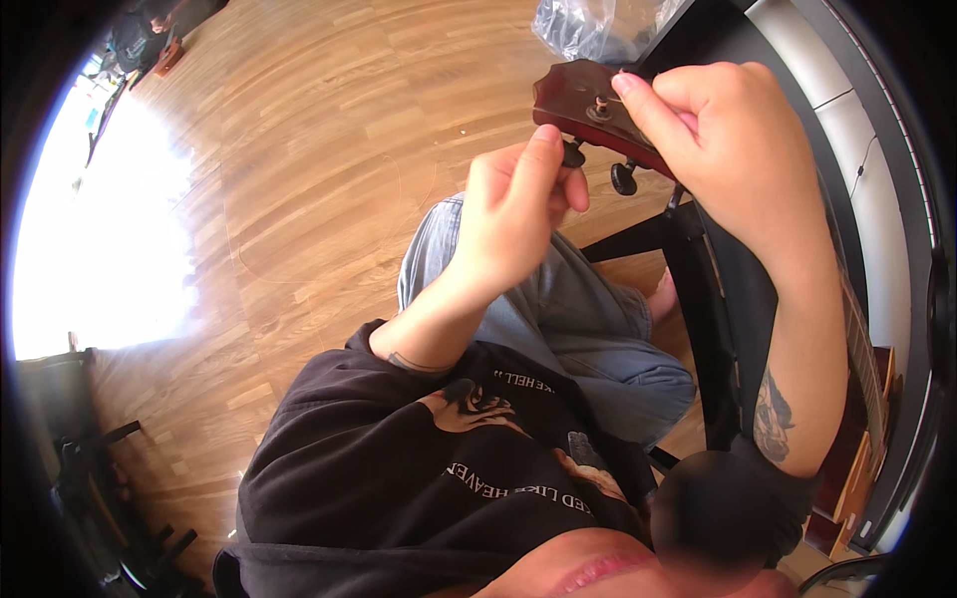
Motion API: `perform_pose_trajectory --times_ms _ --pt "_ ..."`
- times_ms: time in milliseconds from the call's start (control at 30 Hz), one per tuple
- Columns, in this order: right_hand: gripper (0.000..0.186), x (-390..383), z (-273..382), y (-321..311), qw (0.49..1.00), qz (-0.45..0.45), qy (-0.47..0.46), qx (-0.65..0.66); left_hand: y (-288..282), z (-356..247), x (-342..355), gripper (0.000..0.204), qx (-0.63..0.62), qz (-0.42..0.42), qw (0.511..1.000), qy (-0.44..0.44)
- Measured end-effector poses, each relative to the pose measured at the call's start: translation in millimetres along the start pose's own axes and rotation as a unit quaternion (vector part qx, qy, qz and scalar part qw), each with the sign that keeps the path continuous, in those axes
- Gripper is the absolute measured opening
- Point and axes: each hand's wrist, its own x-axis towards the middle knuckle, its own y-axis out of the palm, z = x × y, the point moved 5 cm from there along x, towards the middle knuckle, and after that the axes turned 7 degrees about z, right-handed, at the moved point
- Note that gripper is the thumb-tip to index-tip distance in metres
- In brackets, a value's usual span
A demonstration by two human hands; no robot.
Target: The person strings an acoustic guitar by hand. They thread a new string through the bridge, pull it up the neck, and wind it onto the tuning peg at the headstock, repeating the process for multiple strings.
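Guitar headstock (pixel 566 88), likely stiff but scratchable, we are handling by a tuning peg (pixel 573 154), left hand (pixel 511 214) pinching, right hand (pixel 736 140) curled, grip unclear.

On my feed I see a glossy wooden headstock (pixel 571 94) with smooth, plastic-looking tuning knobs (pixel 624 179) and a shiny metal post (pixel 599 112), matt denim jeans (pixel 548 319), a matt cloth shirt (pixel 329 478), a smooth wood-grained floor (pixel 329 149) and a crinkled, glossy plastic bag (pixel 578 30).
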Motion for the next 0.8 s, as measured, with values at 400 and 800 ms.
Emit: perform_pose_trajectory --times_ms 400,800 --pt "0.048 0 -1 -1 1.0 -0.014 -0.012 0.001 1 -17 -2 0.054 0.299 -0.046 0.947 0.106" --pt "0.049 2 1 -2 1.0 -0.018 -0.016 -0.002 -4 -21 2 0.052 0.343 -0.052 0.921 0.179"
